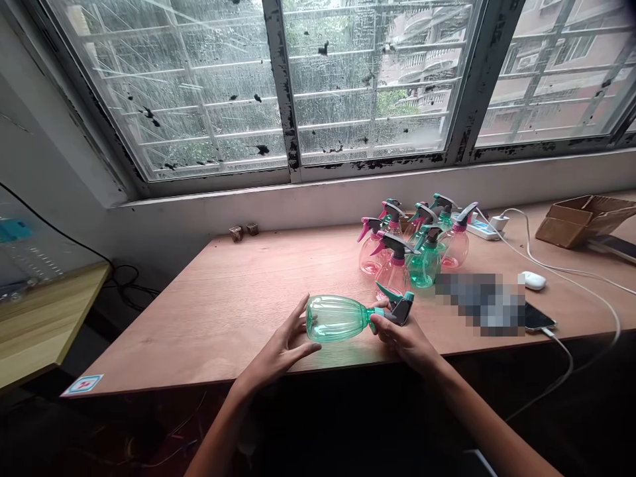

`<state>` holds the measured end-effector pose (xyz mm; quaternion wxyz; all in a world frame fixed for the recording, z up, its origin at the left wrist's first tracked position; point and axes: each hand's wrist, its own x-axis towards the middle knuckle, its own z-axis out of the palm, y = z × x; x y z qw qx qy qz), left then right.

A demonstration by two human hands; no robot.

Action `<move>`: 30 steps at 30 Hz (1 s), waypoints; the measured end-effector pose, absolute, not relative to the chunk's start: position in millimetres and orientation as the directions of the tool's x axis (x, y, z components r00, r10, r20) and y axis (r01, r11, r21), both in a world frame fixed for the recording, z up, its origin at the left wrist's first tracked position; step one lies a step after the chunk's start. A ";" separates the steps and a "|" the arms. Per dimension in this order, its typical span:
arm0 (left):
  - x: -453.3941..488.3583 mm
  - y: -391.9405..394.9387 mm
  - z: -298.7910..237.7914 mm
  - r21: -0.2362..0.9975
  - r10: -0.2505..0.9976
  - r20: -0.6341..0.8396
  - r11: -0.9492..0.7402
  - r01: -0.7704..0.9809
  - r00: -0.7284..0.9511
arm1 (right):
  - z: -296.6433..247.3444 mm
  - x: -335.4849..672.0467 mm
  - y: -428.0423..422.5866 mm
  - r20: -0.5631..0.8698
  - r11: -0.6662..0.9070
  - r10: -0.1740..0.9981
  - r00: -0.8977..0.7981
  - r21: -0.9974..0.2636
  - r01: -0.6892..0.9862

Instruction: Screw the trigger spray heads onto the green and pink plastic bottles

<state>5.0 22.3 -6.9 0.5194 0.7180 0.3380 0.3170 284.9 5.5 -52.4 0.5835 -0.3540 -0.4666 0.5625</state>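
A clear green spray bottle (338, 319) lies sideways in the air over the table's front edge, its base pointing left and its dark trigger head with a green lever to the right. My right hand (400, 338) is closed around the neck, just below the trigger head. At the base end, my left hand (285, 341) has thumb and fingers spread; whether the fingertips touch the plastic I cannot tell. Behind my right hand stands a group of several upright spray bottles, among them a pink one (392, 273) and a green one (424, 265).
On the wooden table (238, 298) are a phone (539, 318) with a white cable, a white earbud case (532, 281), a power strip (481, 229) and an open cardboard box (571, 222). Two small brown objects (236, 233) sit by the wall below the window.
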 end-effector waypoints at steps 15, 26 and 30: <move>5.0 21.2 -6.1 0.958 0.807 0.101 -0.236 0.161 0.582 | -49.6 284.3 4.6 0.149 0.125 0.988 -0.044 -0.932 -0.340; 5.6 19.2 -4.0 0.957 0.810 0.091 -0.233 0.175 0.579 | -52.6 283.0 5.9 0.166 0.139 0.986 -0.037 -0.914 -0.381; 5.5 18.6 -5.0 0.973 0.800 0.068 -0.185 0.137 0.596 | -52.5 282.5 6.0 0.177 0.152 0.984 -0.028 -0.907 -0.392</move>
